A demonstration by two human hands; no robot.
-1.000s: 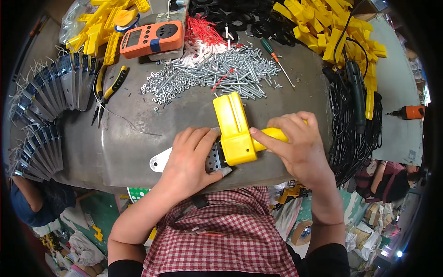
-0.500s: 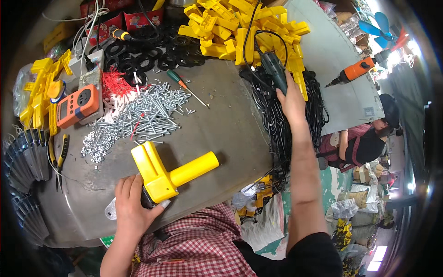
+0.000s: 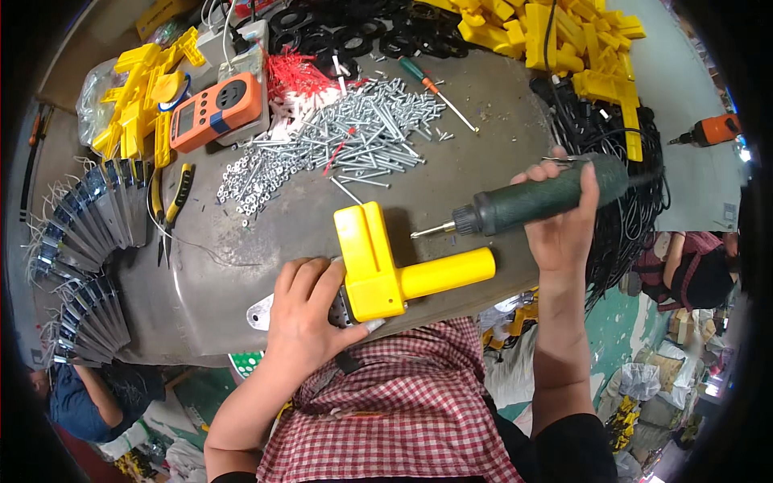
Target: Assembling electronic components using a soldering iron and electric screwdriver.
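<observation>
My left hand (image 3: 310, 310) grips the black lower end of a yellow plastic housing (image 3: 367, 258) with a round handle, near the front edge of the table. A flat metal plate (image 3: 258, 312) with a hole sticks out beside that hand. In my right hand (image 3: 568, 213) is a dark green electric screwdriver (image 3: 527, 204), fingers wrapped round its body. Its bit points left, just above the yellow handle and apart from the housing. Beyond them lies a heap of silver screws (image 3: 378, 129), with small nuts (image 3: 250, 179) at its near left side.
A green and orange screwdriver (image 3: 439, 92) and yellow-black pliers (image 3: 170, 205) lie on the table (image 3: 483, 105). Yellow parts (image 3: 572, 40) and black cables (image 3: 604, 177) are piled at right. An orange meter (image 3: 216, 111) stands at left; an orange power tool (image 3: 708, 131) hangs far right.
My right hand has brought the electric screwdriver from the cable pile toward the yellow housing and turned it to point left. The view has shifted; my left hand keeps its grip.
</observation>
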